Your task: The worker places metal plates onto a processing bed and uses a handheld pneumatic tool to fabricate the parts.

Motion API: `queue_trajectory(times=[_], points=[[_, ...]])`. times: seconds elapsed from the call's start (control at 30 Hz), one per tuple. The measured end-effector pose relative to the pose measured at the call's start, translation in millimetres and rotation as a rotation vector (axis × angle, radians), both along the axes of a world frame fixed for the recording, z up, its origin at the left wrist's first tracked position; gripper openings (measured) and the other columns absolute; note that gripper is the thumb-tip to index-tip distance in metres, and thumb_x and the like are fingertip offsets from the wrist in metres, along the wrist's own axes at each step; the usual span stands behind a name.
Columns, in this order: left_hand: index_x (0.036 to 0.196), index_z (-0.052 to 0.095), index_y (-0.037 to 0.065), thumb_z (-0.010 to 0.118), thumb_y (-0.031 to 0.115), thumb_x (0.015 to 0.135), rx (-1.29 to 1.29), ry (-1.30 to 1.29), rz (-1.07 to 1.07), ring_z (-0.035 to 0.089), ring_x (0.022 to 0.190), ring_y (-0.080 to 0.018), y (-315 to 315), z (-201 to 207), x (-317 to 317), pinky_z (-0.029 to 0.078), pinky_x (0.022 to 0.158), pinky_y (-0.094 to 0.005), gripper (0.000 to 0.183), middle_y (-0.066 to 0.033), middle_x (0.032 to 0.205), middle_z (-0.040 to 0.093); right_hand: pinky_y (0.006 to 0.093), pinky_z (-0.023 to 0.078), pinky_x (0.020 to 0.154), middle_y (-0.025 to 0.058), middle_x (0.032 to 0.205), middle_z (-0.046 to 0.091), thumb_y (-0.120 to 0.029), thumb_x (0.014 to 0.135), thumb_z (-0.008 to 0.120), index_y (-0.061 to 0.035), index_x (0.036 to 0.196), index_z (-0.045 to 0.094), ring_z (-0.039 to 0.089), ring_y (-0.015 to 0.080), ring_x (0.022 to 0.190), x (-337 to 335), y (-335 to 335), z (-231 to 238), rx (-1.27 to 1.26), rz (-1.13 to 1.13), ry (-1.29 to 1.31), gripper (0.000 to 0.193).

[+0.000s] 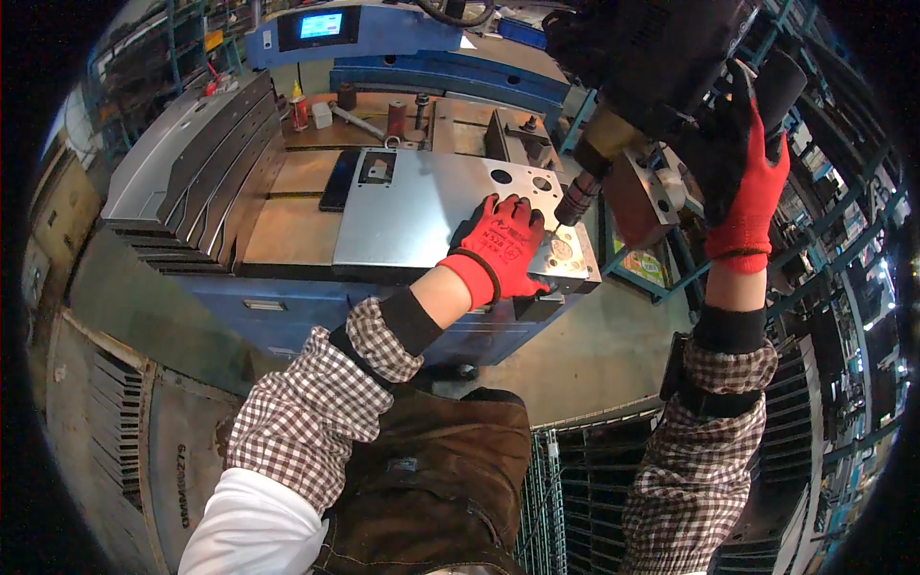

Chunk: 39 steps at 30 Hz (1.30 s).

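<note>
My left hand [503, 244], in a red glove with black fingertips, presses on a flat silver metal panel [412, 206] with round and square cutouts. Its fingers are curled close together and its thumb lies along the front edge. Just right of it, a ribbed chuck [577, 199] points down at the panel's right end, its thin bit at a pale round spot. Above the chuck sits a dark spindle head [661, 67]. My right hand [743, 172], raised and gloved in red and black, is closed around the right side of that head; its fingertips are partly lost against the black.
Bent metal panels [201, 172] stand stacked at the table's left. Behind lie a wrench [359, 123], a red can [299, 113] and a clamp block [517, 134]. A blue machine with a lit screen [321, 26] is at the back, shelving [862, 220] at the right.
</note>
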<state>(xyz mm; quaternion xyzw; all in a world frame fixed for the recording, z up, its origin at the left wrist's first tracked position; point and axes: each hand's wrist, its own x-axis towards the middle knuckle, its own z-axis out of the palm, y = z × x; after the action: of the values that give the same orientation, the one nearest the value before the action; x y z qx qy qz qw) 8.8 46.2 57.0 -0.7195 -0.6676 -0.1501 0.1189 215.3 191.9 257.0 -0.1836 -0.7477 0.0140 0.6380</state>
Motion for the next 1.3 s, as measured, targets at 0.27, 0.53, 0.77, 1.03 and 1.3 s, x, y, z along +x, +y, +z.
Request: queue_trajectory(times=[0.27,0.53,0.77,1.03,1.3], points=[[0.141,0.047,-0.001,0.076,0.065,0.070,0.029,0.005,-0.013,0.042,0.136,-0.0389,3,-2,3,0.029,0.116,-0.0577,0.101,-0.0239,0.140,0.048,0.0292,0.052,0.094,0.0110,0.119,0.070,-0.016,0.098,0.067,-0.0044,0.132,0.066,0.067,0.0162,0.106,-12,-16,37,-0.282,0.480,0.193,0.036],[0.140,0.048,-0.003,0.075,0.069,0.069,-0.036,0.043,0.075,0.041,0.134,-0.0394,3,5,20,0.027,0.115,-0.0600,0.105,-0.0255,0.140,0.047,0.0302,0.053,0.093,0.0089,0.119,0.070,-0.010,0.100,0.059,-0.0057,0.137,0.063,0.068,0.0164,0.105,-3,-7,47,0.020,0.331,-0.232,0.037],[0.146,0.042,-0.002,0.073,0.072,0.069,-0.024,0.034,0.063,0.033,0.145,-0.0434,10,4,24,0.021,0.120,-0.0605,0.111,-0.0267,0.151,0.040,0.0321,0.054,0.086,0.0082,0.109,0.071,-0.013,0.096,0.064,-0.0050,0.127,0.068,0.067,0.0167,0.096,8,13,54,-0.028,0.443,-0.191,0.033],[0.148,0.040,-0.002,0.071,0.073,0.071,-0.010,0.038,0.069,0.033,0.146,-0.0426,8,-5,13,0.019,0.121,-0.0589,0.112,-0.0274,0.151,0.040,0.0306,0.054,0.087,0.0061,0.110,0.069,-0.019,0.100,0.064,-0.0046,0.132,0.066,0.066,0.0138,0.098,-4,-18,47,-0.307,0.574,0.013,0.035],[0.147,0.041,-0.003,0.071,0.073,0.071,-0.004,0.018,0.076,0.033,0.146,-0.0421,10,-6,19,0.020,0.121,-0.0590,0.112,-0.0279,0.150,0.041,0.0307,0.054,0.091,0.0088,0.115,0.071,-0.013,0.100,0.060,-0.0026,0.135,0.063,0.069,0.0168,0.100,29,-47,45,-0.202,0.538,-0.108,0.037]])
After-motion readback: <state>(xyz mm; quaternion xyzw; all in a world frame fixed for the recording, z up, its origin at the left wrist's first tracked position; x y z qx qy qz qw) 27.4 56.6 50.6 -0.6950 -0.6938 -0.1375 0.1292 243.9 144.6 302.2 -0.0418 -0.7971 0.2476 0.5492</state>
